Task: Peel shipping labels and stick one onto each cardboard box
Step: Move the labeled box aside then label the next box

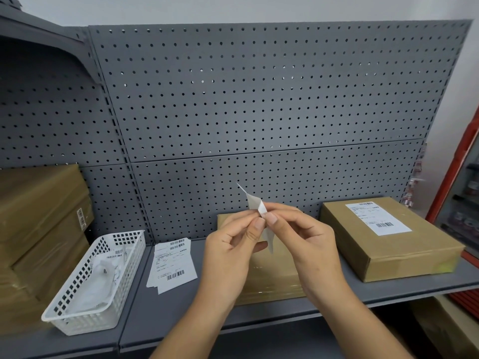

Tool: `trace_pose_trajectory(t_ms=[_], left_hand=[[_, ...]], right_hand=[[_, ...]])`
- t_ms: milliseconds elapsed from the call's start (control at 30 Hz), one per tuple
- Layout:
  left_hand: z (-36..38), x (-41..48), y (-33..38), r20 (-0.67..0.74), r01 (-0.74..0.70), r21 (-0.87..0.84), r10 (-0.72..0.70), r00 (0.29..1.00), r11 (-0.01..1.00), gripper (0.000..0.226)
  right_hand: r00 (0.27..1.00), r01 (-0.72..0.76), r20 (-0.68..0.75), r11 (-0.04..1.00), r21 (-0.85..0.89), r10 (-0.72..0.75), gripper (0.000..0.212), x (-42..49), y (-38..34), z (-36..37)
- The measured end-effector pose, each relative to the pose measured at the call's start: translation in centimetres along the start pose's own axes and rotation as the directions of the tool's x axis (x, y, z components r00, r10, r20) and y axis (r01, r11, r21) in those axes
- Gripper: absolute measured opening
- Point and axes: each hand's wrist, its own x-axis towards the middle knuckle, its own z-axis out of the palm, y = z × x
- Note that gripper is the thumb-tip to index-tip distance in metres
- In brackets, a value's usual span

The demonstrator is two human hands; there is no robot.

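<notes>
White paper is what you hold at the centre of the frame: a shipping label (255, 203), curled and partly folded, with one pointed corner sticking up and another end hanging down between your palms. Your left hand (233, 244) and right hand (308, 242) reach in from the bottom edge, forearms converging, thumbs uppermost with the nails toward you. Each hand pinches the paper between thumb tip and forefinger, the two pinches nearly touching, while the other fingers curl loosely beneath. You hold it in the air above a cardboard box (269, 278) that lies on the grey shelf (181, 320), its top partly hidden by your hands. At the right of the frame a second box (388, 250) carries a stuck label (378, 218) with barcodes at its top and bottom; its small print is too fine to read. Left of centre, a loose stack of labels (173, 265) shows barcodes too, beside a white basket (85, 307) holding crumpled paper.
</notes>
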Motion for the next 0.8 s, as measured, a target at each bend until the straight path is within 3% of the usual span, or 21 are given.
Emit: trace_pose_trajectory(t_ms=[267,400,800], left_hand=[[0.3,-0.3,0.2,0.060,0.023,0.010,-0.024,0.998,1.000,0.023],[0.4,-0.6,0.2,0.083,0.021,0.013,-0.022,0.996,1.000,0.024],[0.4,-0.7,0.0,0.146,0.017,0.045,-0.024,0.989,0.999,0.030]], right_hand=[[0.994,-0.111,-0.003,0.992,0.064,0.112,0.012,0.0,-0.3,-0.3],[0.997,-0.072,-0.031,0.997,0.000,0.072,0.011,-0.1,-0.1,-0.4],[0.997,-0.079,-0.022,0.996,0.047,0.080,0.011,-0.3,0.4,-1.1]])
